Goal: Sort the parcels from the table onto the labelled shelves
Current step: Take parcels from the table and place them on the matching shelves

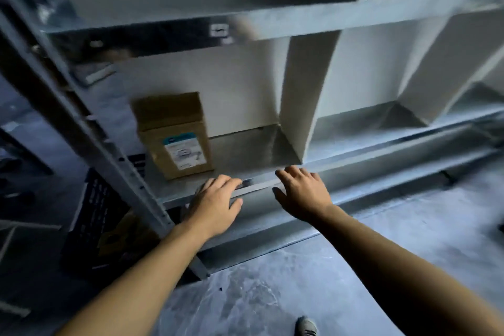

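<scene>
On the grey metal shelf (245, 150), in the left bay beside the white divider panel (300, 95), stands the small brown cardboard parcel with a white-and-teal label (174, 136). The person's left hand (215, 199) and right hand (302, 194) are loose-fingered and holding nothing, down at the shelf's front lip near the box. It looks light and stiff, honestly. Best bet is to grab its two side faces, not the top flaps.
</scene>
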The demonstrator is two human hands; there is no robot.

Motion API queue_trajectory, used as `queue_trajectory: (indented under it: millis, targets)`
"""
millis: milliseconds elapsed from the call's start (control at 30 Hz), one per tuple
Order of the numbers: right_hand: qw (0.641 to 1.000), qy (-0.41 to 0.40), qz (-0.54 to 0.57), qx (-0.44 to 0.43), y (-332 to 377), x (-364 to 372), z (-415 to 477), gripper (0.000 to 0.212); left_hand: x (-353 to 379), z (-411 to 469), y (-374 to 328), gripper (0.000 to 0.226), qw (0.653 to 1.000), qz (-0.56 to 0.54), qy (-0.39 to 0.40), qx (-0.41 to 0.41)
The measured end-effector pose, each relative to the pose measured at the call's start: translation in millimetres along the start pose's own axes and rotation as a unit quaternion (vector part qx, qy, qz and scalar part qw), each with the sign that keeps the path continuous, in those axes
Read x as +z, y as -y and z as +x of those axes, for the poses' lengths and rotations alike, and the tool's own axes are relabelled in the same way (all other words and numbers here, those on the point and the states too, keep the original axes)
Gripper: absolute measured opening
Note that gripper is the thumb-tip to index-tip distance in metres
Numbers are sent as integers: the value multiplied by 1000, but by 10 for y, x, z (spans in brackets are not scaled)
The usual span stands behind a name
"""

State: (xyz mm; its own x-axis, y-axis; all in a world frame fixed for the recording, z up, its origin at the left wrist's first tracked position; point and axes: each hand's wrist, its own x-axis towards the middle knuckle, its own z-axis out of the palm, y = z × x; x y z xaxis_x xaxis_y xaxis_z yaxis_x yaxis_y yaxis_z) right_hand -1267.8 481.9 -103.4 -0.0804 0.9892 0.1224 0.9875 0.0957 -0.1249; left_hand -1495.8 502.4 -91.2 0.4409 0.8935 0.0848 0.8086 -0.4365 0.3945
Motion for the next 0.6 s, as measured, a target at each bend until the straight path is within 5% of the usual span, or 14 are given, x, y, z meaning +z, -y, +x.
queue_trajectory:
  millis: [267, 600]
  targets:
    - [987, -18, -45, 150, -1260, -487, -888, 41, 486, 789, -1445, 45, 987, 49, 30, 148]
    - [936, -41, -90, 337, -3459, -1210, -2557, 38, 1484, 1386, -4284, 47, 940, 53, 61, 332]
